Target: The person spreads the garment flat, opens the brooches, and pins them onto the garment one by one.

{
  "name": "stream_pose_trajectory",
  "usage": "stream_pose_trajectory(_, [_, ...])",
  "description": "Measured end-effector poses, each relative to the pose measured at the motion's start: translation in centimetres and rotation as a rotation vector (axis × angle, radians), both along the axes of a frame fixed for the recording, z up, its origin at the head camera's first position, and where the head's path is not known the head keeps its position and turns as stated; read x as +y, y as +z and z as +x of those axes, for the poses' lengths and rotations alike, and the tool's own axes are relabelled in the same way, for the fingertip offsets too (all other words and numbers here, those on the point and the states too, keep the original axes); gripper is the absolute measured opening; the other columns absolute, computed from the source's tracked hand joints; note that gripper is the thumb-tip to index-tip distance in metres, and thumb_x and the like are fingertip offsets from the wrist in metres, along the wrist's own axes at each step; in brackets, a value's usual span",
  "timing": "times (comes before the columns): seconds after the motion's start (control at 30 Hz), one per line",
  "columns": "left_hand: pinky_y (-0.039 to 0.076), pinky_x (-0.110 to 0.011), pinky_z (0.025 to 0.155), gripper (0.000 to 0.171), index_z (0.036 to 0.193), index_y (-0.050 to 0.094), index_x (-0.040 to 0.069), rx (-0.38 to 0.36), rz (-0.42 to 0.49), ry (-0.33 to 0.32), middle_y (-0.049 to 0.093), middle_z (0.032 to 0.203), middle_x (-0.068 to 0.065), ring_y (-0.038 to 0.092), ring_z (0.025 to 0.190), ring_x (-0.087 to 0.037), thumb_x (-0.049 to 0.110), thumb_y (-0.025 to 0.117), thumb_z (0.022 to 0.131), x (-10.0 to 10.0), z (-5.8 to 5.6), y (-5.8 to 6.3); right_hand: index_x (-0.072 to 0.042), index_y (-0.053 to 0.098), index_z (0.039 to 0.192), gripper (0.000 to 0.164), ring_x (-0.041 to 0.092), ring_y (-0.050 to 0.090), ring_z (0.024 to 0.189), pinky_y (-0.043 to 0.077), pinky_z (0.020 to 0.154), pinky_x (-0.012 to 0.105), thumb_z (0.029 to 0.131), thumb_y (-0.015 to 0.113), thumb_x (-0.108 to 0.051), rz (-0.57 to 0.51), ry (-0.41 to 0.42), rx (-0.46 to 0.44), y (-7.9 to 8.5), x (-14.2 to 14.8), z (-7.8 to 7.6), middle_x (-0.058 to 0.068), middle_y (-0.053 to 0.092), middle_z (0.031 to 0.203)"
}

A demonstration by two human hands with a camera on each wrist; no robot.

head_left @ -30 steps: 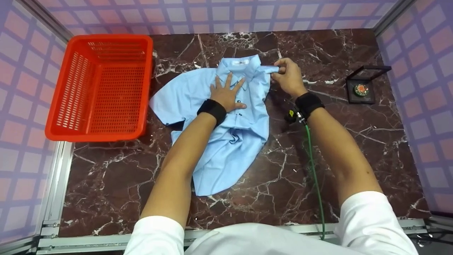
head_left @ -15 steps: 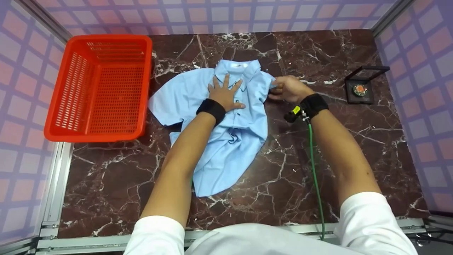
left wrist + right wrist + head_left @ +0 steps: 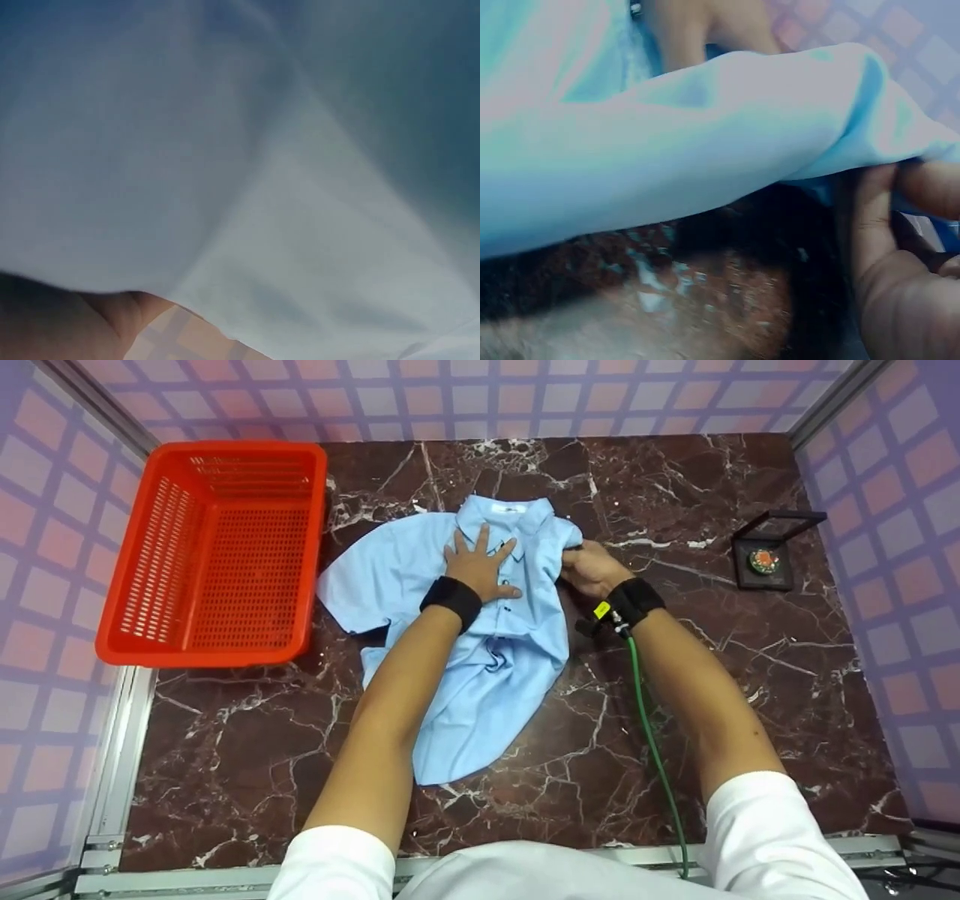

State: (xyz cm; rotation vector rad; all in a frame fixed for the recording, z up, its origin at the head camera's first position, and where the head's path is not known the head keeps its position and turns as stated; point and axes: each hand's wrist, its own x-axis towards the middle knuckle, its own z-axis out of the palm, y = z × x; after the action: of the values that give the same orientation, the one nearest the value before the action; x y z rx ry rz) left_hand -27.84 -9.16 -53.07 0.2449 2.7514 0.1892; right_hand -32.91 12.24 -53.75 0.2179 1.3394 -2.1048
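Note:
A light-blue short-sleeved button shirt lies front up, its collar pointing at the back wall. My left hand rests spread on its chest, just below the collar. At the right shoulder my right hand pinches the short sleeve, which is bunched and partly tucked. In the right wrist view, the shirt edge runs as a thick fold into the right hand's fingers; the fingertips are hidden by cloth. Blurred shirt cloth fills most of the left wrist view, with part of a hand at the lower left.
A red plastic basket stands at the left, with nothing seen inside. On the right is a small black case with its lid raised, holding a round green-and-orange item. A green cable trails from the right wrist over the dark marble tabletop.
My right hand has come down and inward from beside the collar, drawing the sleeve from sticking out to tucked near the shoulder. The left hand stays on the chest.

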Motion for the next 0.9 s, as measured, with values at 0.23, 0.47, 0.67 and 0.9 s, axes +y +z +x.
stream_pose_trajectory(0.23, [0.020, -0.068, 0.113, 0.094, 0.162, 0.010, 0.037, -0.014, -0.013, 0.006, -0.001, 0.167, -0.019, 0.006, 0.143, -0.063, 0.075, 0.054, 0.087, 0.2, 0.2, 0.1, 0.005, 0.065, 0.118, 0.030, 0.018, 0.060, 0.090, 0.052, 0.075, 0.028, 0.089, 0.070, -0.002, 0.352, -0.065, 0.206, -0.7, -1.9, 0.8, 0.007, 0.065, 0.101])
stream_pose_trajectory(0.47, [0.022, -0.069, 0.112, 0.095, 0.162, 0.011, 0.038, 0.001, -0.008, 0.009, 0.001, 0.167, -0.020, 0.008, 0.143, -0.063, 0.076, 0.055, 0.086, 0.3, -0.2, 0.4, 0.005, 0.064, 0.108, 0.019, 0.020, 0.058, 0.088, 0.050, 0.073, 0.027, 0.091, 0.064, -0.003, 0.469, -0.112, 0.230, -0.5, -1.6, 0.5, 0.010, 0.060, 0.099])
stream_pose_trajectory(0.67, [0.022, -0.069, 0.112, 0.096, 0.162, 0.011, 0.038, -0.033, 0.018, 0.013, 0.000, 0.167, -0.020, 0.006, 0.143, -0.063, 0.074, 0.058, 0.086, 0.2, -0.5, 0.5, 0.000, 0.063, 0.086, 0.015, 0.016, 0.056, 0.074, 0.049, 0.068, 0.026, 0.090, 0.053, 0.009, 0.441, -0.075, 0.237, -0.4, 0.1, 0.2, 0.003, 0.058, 0.076])
stream_pose_trajectory(0.9, [0.023, -0.071, 0.110, 0.095, 0.162, 0.013, 0.038, -0.035, 0.027, 0.024, 0.001, 0.167, -0.020, 0.007, 0.142, -0.064, 0.073, 0.058, 0.086, -0.1, -1.1, 0.0, 0.000, 0.062, 0.094, 0.012, 0.012, 0.055, 0.067, 0.048, 0.064, 0.024, 0.090, 0.054, 0.009, 0.452, -0.011, 0.187, 0.2, 2.3, 0.0, 0.001, 0.056, 0.073])
